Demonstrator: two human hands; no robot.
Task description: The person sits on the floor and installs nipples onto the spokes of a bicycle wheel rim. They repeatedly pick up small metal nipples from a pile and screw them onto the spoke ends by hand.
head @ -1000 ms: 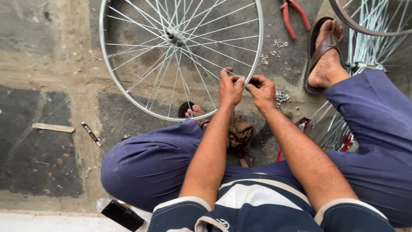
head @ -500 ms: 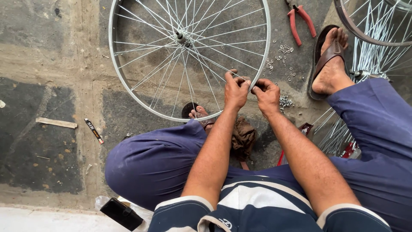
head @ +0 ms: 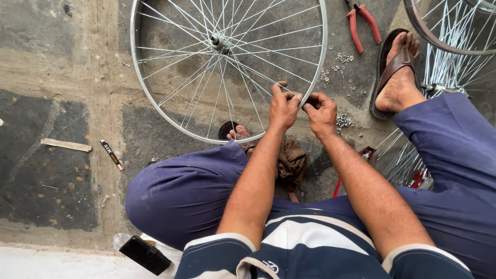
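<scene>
The floor was rough concrete (head: pixel 67 57) — my left hand (head: pixel 283 108) and right hand (head: pixel 321 111) pinched shut on the bicycle wheel rim (head: pixel 155 111) at its five o'clock, red pliers (head: pixel 361 23) at one o'clock.

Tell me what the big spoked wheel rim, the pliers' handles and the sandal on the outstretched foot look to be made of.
The silver spoked wheel rim looks like bare polished metal: it gleams, as do its thin spokes. The red-handled pliers seem to have plastic or rubber grips over dark metal, judging by the even matt red. The brown sandal looks like leather or rubber; which one is unclear.
</scene>
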